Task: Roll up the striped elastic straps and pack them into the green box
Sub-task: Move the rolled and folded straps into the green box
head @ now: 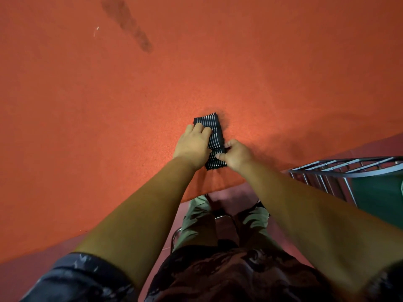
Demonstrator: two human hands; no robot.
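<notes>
Striped elastic strap [210, 123]: dark fabric with fine white lengthwise stripes, a flat band lying on the desk [87, 127] just toward 6 o'clock from frame centre, long axis running 12 to 6. Its near end is close to the desk edge; its middle looks folded or bunched in cross ridges.

Left hand [193, 144]: on the strap's 9 o'clock side, fingers [202, 128] bent down and clamped on the fabric. It covers part of the band's left half.

Right hand [236, 154]: at the strap's 3 o'clock edge, thumb and fingers [227, 144] pinched together on the fabric.

Desk: orange-red, matte, felt-like nap. A dark elongated stain [130, 29] lies at 11 o'clock, well apart from the strap.

At 4 o'clock, off the desk: grey metal rack [349, 165] of thin bars, with a dark green panel [379, 192] below it. Cannot tell whether this is a box, or what it holds.

At 6 o'clock, below the desk edge: khaki trousers [196, 223], a chrome chair frame [174, 235], a dark patterned shirt [218, 275].
</notes>
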